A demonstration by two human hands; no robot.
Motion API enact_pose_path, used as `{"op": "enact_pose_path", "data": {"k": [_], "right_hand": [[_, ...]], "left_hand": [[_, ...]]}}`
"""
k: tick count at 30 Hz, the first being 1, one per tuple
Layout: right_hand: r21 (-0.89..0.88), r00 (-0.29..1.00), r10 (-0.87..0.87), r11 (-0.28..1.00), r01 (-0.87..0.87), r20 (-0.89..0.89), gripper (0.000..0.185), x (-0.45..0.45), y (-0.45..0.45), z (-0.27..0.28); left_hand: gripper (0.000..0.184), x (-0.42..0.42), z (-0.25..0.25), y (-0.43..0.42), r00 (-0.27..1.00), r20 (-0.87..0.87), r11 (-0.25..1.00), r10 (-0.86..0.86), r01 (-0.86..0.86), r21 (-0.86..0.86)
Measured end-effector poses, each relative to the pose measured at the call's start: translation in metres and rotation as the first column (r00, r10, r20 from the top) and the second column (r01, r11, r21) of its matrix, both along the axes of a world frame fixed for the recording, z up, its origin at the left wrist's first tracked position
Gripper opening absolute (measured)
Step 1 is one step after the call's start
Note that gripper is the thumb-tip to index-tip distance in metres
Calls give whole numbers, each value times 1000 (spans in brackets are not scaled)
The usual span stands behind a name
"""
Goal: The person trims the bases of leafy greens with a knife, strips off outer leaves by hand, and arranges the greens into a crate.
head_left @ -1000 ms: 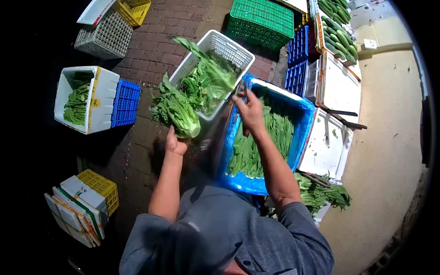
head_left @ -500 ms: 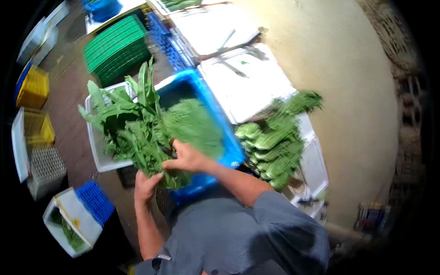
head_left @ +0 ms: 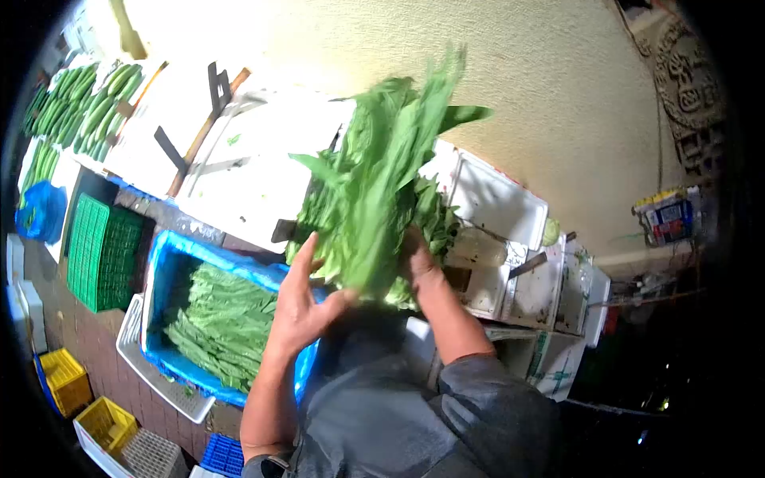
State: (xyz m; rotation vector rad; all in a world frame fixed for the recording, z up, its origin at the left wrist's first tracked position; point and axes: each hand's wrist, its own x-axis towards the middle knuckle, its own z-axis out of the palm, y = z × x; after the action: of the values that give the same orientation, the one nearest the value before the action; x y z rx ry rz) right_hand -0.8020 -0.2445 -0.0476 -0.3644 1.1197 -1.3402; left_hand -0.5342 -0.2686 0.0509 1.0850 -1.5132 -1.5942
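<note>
Between my two hands a bunch of long-leaved greens (head_left: 374, 183) stands upright, its leaf tips blurred. My left hand (head_left: 299, 307) grips the lower left of the bunch, thumb in front and fingers along the side. At the lower right, my right hand (head_left: 420, 259) is closed on the bunch, some of its fingers hidden by leaves. Behind the bunch, more greens (head_left: 434, 219) lie on the white stand. To the left of my left hand is a crate lined with blue plastic (head_left: 165, 247), which holds many loose leafy greens (head_left: 223, 323).
White trays (head_left: 247, 187) run along the wall, with dark dividers and cucumbers (head_left: 103, 107) at the far left. White boxes (head_left: 502, 199) stand to the right. On the floor at left are green crates (head_left: 100, 255), yellow crates (head_left: 64, 381) and a white basket (head_left: 163, 382).
My view has turned right. The bunch has moved from over the blue-lined crate to the white stand, held upright in front of the other greens.
</note>
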Motion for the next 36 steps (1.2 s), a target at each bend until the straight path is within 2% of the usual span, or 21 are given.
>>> {"op": "enact_pose_path", "data": {"k": [1, 3, 5, 6, 8, 9, 10, 11, 13, 14, 15, 17, 19, 20, 23, 24, 26, 28, 31, 34, 36], "right_hand": [[-139, 998, -56, 988, 60, 35, 48, -47, -4, -38], [-256, 984, -150, 952, 169, 92, 47, -87, -25, 0], [-315, 954, -250, 930, 190, -164, 42, -147, -55, 0], [-278, 886, -386, 908, 314, -258, 43, -190, -69, -23], [-313, 778, -426, 899, 307, -461, 42, -239, -91, -23], [-360, 747, -357, 918, 168, -561, 41, -245, -102, 3], [-159, 683, -318, 945, 287, -658, 38, -262, -108, 0], [-263, 636, -373, 928, 265, -675, 37, -278, -117, -16], [-312, 328, -388, 914, 261, -861, 39, -320, -129, -70], [-269, 325, -352, 923, 274, -878, 46, -329, -130, -90], [-182, 207, -258, 928, 326, -944, 53, -327, -129, -100], [17, 192, -62, 923, 385, -979, 62, -322, -129, -131], [282, 316, 138, 836, 471, -939, 64, -324, -126, -183], [261, 216, 179, 852, 454, -960, 69, -316, -121, -195], [342, 196, 280, 803, 489, -940, 74, -298, -136, -185], [356, 215, 285, 786, 506, -934, 74, -297, -136, -184], [378, 245, 289, 751, 542, -926, 74, -296, -140, -174], [406, 264, 310, 724, 557, -913, 74, -296, -144, -173], [417, 284, 307, 718, 557, -908, 75, -286, -148, -172], [440, 283, 337, 700, 563, -898, 82, -282, -152, -181], [379, 228, 303, 735, 563, -925, 88, -281, -146, -183]], "left_hand": [[87, -11, -7, 0, 995, -94, 994, 21, -11, 112], [81, -12, -35, 1, 993, -119, 978, -27, 51, 201], [75, 1, -80, 13, 997, -72, 931, -18, 43, 363], [73, 10, -99, 20, 1000, -21, 905, 11, -1, 426], [71, 37, -140, 42, 991, 134, 868, 19, -83, 490], [71, 58, -163, 56, 972, 236, 867, 0, -118, 485], [68, 78, -186, 74, 952, 305, 848, 32, -188, 496], [66, 99, -203, 94, 925, 374, 826, 59, -256, 502], [58, 138, -221, 129, 886, 457, 723, 79, -366, 586], [55, 163, -242, 156, 851, 507, 679, 138, -454, 576], [53, 187, -261, 183, 808, 556, 629, 195, -538, 561], [43, 217, -268, 215, 814, 534, 473, 226, -571, 671], [36, 247, -285, 262, 770, 599, 573, 220, -599, 559], [33, 260, -291, 277, 745, 629, 621, 222, -605, 498], [49, 289, -279, 290, 686, 695, 879, -217, -172, 444], [47, 292, -279, 297, 701, 694, 899, -161, -185, 396], [48, 290, -280, 294, 831, 548, 597, 95, -489, 636], [51, 259, -254, 276, 746, 552, 264, 372, -655, 708], [51, 254, -265, 264, 742, 590, 283, 317, -668, 688], [53, 276, -292, 273, 847, 529, 756, -46, -317, 573], [53, 259, -276, 254, 822, 546, 502, 164, -546, 671]]}}
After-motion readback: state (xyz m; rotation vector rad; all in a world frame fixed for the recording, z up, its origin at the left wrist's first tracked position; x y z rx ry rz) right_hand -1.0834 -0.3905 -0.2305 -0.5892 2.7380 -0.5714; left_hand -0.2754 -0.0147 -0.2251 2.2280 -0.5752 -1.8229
